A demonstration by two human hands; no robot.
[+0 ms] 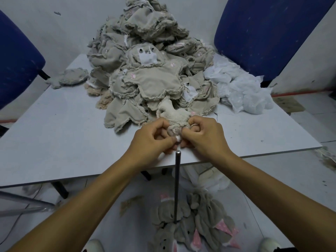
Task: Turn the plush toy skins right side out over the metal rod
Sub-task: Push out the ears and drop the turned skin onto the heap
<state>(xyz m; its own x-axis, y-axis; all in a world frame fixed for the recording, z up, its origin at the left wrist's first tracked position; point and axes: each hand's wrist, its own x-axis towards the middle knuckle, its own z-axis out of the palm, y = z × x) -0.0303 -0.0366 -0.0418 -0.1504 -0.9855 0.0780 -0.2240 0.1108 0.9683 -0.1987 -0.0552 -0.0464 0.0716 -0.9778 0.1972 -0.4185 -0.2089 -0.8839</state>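
A small beige plush skin is bunched between both my hands, just above the tip of the upright metal rod. My left hand pinches its lower edge from the left, and my right hand grips it from the right. The skin's fluffy side shows at the top, and a bit of white shows at the pinched end. The rod rises from the floor in front of the table edge, its rounded tip just below my fingers. A big pile of inside-out skins covers the back of the grey table.
Turned grey plush skins with pink ears lie on the floor around the rod's base. White plastic bags sit at the table's right. Blue chairs stand at the back left and back right. One loose skin lies at the table's left.
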